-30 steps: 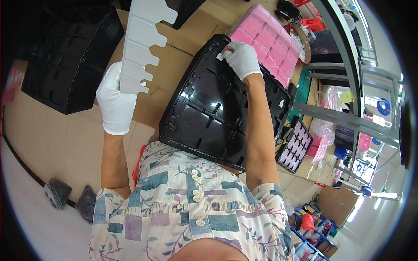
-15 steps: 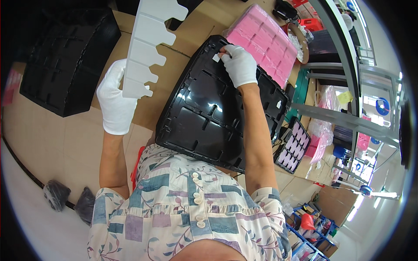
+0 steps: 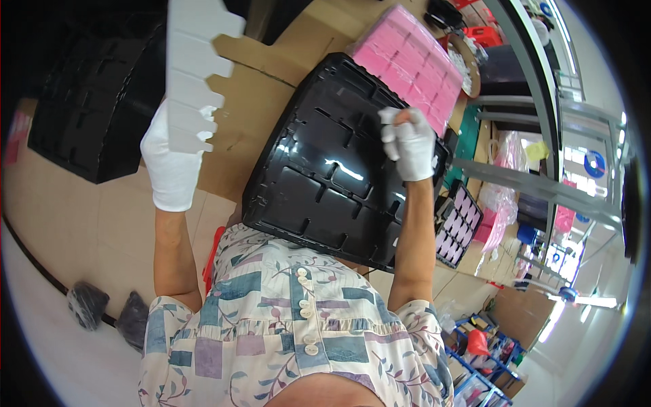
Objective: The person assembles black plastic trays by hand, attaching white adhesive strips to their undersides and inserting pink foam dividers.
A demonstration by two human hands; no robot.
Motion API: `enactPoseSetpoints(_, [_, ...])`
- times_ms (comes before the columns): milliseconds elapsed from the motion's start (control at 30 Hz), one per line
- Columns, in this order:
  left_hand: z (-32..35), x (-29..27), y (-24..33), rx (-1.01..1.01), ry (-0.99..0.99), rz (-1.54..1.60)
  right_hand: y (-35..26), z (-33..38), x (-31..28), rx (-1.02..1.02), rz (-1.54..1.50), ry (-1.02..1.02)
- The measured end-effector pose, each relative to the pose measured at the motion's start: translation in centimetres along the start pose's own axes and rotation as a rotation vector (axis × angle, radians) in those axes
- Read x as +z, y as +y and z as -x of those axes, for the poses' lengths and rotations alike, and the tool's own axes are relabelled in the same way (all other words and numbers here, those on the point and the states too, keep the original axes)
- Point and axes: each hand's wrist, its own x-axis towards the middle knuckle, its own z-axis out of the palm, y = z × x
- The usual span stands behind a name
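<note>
Person's left hand [image 3: 171, 163], in a white glove, grips the lower end of a white toothed sheet [image 3: 192, 57], notched edge facing right, beside a large black molded tray [image 3: 319, 183]. Tray lies directly in front of the waist, raised ribs visible, glossy highlights near its middle. Right hand [image 3: 413, 149], also gloved, is over the tray's right part, fingers curled, thumb tip bare; cannot tell whether anything is pinched or whether it touches the tray. Plastic-wrapped pink stack [image 3: 410, 61] sits just beyond the tray; smaller black tray with pale pink pieces [image 3: 459, 227] is right of it.
</note>
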Motion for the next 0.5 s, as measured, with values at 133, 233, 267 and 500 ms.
enactPoseSetpoints(133, [-0.1,0.6,-0.5,-0.029,0.025,0.053,0.8,0.9,-8.6,-0.007,-0.043,0.363])
enactPoseSetpoints(233, [-0.3,1.2,0.1,-0.005,-0.050,0.023,2.3,2.5,-15.7,0.080,0.140,0.392])
enactPoseSetpoints(267, [-0.3,1.3,0.0,0.023,-0.076,-0.023,2.3,2.9,-16.4,0.125,0.193,0.368])
enactPoseSetpoints(500, [0.0,4.0,1.1,0.067,-0.169,-0.008,1.8,3.3,-15.1,0.098,0.719,0.312])
